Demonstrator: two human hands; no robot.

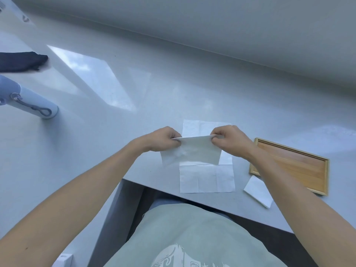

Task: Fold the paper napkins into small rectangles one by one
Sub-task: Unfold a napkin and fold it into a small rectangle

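A white paper napkin point(192, 151) hangs folded in half in the air above the table. My left hand point(163, 138) pinches its upper left corner and my right hand point(229, 138) pinches its upper right corner. Under it an unfolded white napkin point(207, 178) lies flat on the grey table point(134, 105), reaching from behind my hands to the near edge. A small folded napkin point(258, 191) lies near the front edge, partly under my right forearm.
A shallow wooden tray point(294, 166) sits to the right, partly covered by my right forearm. At far left lie a pale blue tube with a cord loop point(32, 102) and a dark cloth point(21, 61). A wall runs behind the table.
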